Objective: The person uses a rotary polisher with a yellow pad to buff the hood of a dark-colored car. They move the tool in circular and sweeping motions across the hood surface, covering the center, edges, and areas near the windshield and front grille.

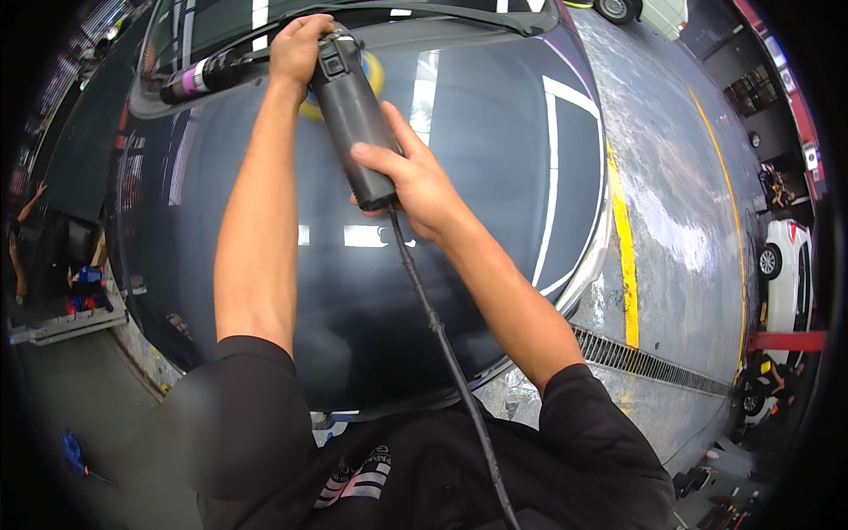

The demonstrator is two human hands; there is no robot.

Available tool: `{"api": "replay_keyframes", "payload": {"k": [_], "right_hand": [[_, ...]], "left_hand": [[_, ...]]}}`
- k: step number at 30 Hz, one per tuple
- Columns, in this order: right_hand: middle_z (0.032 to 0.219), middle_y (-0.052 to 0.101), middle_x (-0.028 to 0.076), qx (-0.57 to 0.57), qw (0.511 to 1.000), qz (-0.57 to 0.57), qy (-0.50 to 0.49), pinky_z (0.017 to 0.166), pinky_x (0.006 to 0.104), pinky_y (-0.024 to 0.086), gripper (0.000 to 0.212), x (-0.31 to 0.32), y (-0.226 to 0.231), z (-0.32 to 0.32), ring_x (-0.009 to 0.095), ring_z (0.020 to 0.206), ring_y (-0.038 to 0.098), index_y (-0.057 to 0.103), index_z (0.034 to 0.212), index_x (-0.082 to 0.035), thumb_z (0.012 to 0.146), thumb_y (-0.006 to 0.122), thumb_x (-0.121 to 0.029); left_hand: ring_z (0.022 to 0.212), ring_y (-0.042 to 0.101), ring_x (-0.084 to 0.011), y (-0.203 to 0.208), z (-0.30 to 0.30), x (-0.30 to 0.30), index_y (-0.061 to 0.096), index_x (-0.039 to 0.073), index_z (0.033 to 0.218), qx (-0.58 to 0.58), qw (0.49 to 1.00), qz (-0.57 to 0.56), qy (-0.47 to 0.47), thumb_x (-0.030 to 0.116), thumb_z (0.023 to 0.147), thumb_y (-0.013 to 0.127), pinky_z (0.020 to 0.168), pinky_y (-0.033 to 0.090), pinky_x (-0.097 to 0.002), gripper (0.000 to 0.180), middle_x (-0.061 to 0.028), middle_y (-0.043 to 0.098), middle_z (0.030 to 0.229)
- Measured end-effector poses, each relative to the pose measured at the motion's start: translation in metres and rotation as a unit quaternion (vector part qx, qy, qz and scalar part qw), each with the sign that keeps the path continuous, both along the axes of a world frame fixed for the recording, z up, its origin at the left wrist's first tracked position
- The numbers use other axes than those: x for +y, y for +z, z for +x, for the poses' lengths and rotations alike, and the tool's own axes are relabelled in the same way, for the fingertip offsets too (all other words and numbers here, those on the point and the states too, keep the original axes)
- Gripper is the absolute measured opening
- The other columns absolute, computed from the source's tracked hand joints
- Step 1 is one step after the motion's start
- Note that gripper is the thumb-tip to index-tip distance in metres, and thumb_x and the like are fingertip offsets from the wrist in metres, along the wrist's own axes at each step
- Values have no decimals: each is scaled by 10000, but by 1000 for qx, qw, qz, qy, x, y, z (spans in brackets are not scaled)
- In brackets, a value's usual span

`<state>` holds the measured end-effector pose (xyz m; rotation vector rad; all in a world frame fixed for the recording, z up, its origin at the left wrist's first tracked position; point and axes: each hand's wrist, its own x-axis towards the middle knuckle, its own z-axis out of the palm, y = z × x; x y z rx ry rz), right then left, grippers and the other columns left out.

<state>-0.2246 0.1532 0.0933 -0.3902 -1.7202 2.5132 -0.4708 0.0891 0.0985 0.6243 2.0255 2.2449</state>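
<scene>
A person in a black short-sleeved shirt (pixel 495 450) held a corded black polisher (pixel 349 119) with both hands over the dark, glossy hood (pixel 495 132) of a car in a workshop. The left hand (pixel 299 57) gripped the tool's head, fingers closed over its top near the windshield (pixel 230 22). The right hand (pixel 420 181) was clasped around the rear of the body, one digit laid across the top and another stretched along the side. The polisher sat on the upper part of the hood, tilted slightly in line from upper left to lower right, its yellow pad (pixel 376 75) showing at both sides of the head and seemingly against the paint. A black cable (pixel 433 322) ran from the tool's rear end down across the person's shirt. A bottle (pixel 189 81) with a purple band lay at the windshield's base, left of the left hand. White lights gleamed in the bodywork. To the right, a yellow line (pixel 623 247) crossed the shiny floor (pixel 658 194) beside a drain grate (pixel 654 362), and a white car (pixel 784 261) stood farther off.
</scene>
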Motion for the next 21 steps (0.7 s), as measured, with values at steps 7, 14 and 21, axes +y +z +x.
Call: {"api": "replay_keyframes", "payload": {"k": [7, 14, 21], "right_hand": [[1192, 578, 175, 32, 996, -19, -78, 510, 343, 544, 993, 57, -11, 34, 232, 664, 666, 129, 1626, -81, 882, 752, -293], [1137, 596, 155, 40, 990, -32, -129, 446, 315, 475, 994, 114, -16, 61, 170, 703, 604, 136, 1632, -104, 867, 732, -323], [1163, 572, 173, 40, 980, -28, -194, 487, 322, 504, 998, 122, -16, 107, 207, 667, 652, 72, 1636, -96, 896, 709, -302]], "left_hand": [[893, 647, -130, -1, 23, 92, 775, 40, 969, 85, 995, -26, -33, 279, 876, 666, 865, 474, -270, 278, -4, 741, 910], [875, 620, -116, -12, 38, 181, 746, 23, 1013, 53, 991, -22, -124, 220, 893, 656, 838, 459, -253, 248, 1, 698, 918], [881, 624, -119, -10, 93, 219, 743, 20, 1028, 30, 981, -42, -186, 175, 874, 651, 840, 472, -259, 237, -21, 707, 953]]}}
